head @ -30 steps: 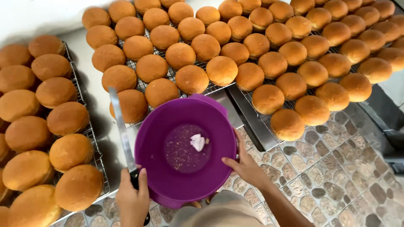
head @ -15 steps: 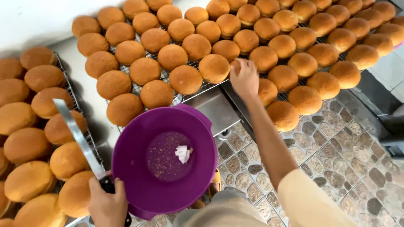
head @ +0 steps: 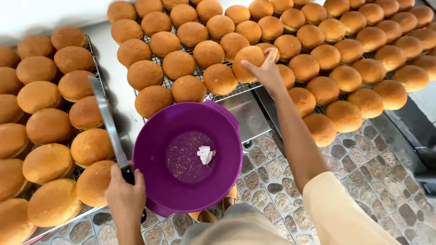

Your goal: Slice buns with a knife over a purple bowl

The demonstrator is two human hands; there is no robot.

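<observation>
Pebble-patterned floor (head: 363, 181) along the bottom, with a purple bowl (head: 188, 156) at lower centre. Left hand (head: 125, 195), lower left, has its fingers wrapped round a long knife (head: 106, 122). Farther up, right hand (head: 268, 72) fingers grip a bun (head: 247, 58) over the wire rack (head: 231, 90) of buns.

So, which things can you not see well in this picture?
- Knife: the left hand covers its handle, head view.
- Bun held by the right hand: the fingers hide its underside.
- White lump in the purple bowl: too small to identify.
- Racks: cut off by the picture's edges, so the bun count is unknown.
- Area beneath the bowl: hidden by the bowl.
</observation>
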